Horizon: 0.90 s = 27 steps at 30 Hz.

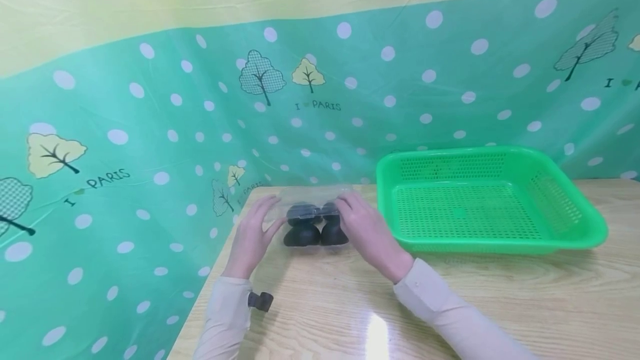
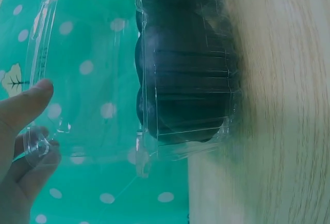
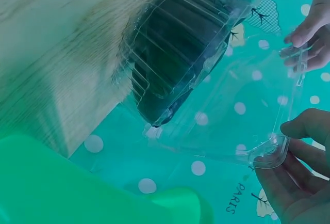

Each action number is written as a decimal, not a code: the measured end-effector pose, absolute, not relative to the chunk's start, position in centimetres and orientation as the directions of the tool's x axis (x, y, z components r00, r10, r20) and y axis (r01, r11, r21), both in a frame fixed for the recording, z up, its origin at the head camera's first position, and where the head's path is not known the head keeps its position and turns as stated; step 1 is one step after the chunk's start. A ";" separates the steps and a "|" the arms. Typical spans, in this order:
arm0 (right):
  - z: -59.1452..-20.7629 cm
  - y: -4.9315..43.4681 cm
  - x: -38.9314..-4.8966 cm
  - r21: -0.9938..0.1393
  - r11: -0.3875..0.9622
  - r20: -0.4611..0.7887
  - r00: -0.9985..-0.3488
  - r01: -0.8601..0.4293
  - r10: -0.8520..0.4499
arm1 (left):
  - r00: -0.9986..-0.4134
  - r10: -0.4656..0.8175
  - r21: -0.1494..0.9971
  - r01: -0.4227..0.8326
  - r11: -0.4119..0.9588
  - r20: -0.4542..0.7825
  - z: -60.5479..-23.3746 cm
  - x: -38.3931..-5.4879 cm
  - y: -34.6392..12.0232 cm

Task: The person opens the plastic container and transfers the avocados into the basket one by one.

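A clear plastic clamshell box [image 2: 234,97] stands on the table with its hinged lid [image 2: 87,95] raised. Several dark, smooth oval objects [image 1: 302,235] lie in its base; their exact kind is unclear. My left hand [image 1: 250,240] pinches the lid's left corner between thumb and fingers. At the opposite corner, my right hand [image 1: 367,232] grips the lid, thumb on one side and fingers on the other, as the right wrist view shows. Part of the right-side dark objects is covered by my right hand in the head view.
Right of the box, a green perforated plastic basket [image 1: 490,246] sits close to my right hand. The wooden table [image 1: 320,304] meets a green dotted cloth [image 1: 280,154] behind and at left. A small black piece [image 1: 261,301] juts from the left cuff.
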State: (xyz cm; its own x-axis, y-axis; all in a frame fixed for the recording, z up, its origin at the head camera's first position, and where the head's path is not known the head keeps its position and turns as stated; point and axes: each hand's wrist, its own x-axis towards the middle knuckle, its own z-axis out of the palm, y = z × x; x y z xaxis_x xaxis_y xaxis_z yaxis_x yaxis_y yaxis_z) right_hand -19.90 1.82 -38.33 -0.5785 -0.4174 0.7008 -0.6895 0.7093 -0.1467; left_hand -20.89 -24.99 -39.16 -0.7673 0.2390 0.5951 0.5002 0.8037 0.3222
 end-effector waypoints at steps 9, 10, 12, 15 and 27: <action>-37.8 2.0 -20.4 -0.216 0.693 0.714 -0.596 -0.688 -0.368 | -0.721 0.186 0.330 0.510 0.794 0.667 -38.6 -20.7 -25.2; -37.7 2.0 -20.4 -0.220 0.692 0.715 -0.596 -0.688 -0.365 | -0.712 0.180 0.329 0.514 0.792 0.678 -38.6 -20.7 -25.3; -37.6 2.1 -20.6 -0.227 0.689 0.721 -0.594 -0.689 -0.357 | -0.699 0.171 0.329 0.520 0.788 0.695 -38.6 -20.7 -25.3; -37.4 2.2 -21.0 -0.237 0.685 0.731 -0.591 -0.689 -0.341 | -0.692 0.159 0.340 0.525 0.781 0.704 -38.6 -21.0 -25.3; -36.3 2.3 -22.0 -0.282 0.669 0.723 -0.611 -0.687 -0.322 | -0.723 0.102 0.396 0.484 0.780 0.683 -38.0 -21.1 -25.0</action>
State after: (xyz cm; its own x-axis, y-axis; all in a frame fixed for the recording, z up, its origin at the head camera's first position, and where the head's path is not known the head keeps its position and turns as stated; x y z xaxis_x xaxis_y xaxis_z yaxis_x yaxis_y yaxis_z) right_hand -22.04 2.28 -36.32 -0.6106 -0.3222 0.7235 -0.6874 0.6694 -0.2819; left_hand -21.07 -25.05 -37.96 -0.7232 0.1024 0.6830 0.4844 0.7802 0.3959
